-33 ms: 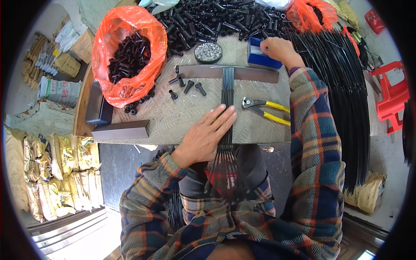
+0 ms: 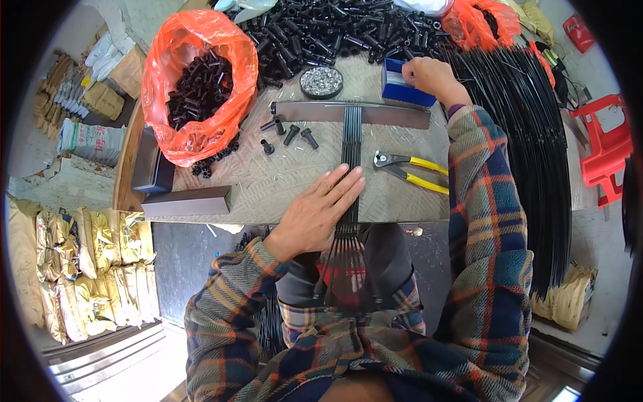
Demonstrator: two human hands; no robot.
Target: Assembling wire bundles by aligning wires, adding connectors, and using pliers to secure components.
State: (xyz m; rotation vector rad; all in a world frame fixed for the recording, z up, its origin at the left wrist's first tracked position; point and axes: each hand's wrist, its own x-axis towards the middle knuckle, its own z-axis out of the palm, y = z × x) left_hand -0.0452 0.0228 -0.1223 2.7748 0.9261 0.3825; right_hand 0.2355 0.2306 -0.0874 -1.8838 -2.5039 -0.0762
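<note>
My left hand (image 2: 323, 206) lies flat across a bundle of thin black cables (image 2: 351, 151), its fingers straight and pressing them to the table. The bundle's far ends rest on a long grey metal strip (image 2: 395, 116); the near ends fan out over the table edge above my lap. At the back right my right hand (image 2: 435, 77) has its fingers curled at a small blue box (image 2: 407, 95) with whitish contents. Its fingertips are partly hidden, and what they pinch does not show. Cutting pliers with yellow handles (image 2: 412, 169) lie right of the bundle.
A round dish of small silvery pieces (image 2: 321, 82) stands before a heap of black tubular parts (image 2: 335, 33). An orange plastic bag (image 2: 201, 87) at left holds more of them. Long black cables (image 2: 522, 154) hang over the right side, near a red stool (image 2: 606, 147).
The near cable ends over my lap have shifted slightly. Both hands stay in almost the same places.
</note>
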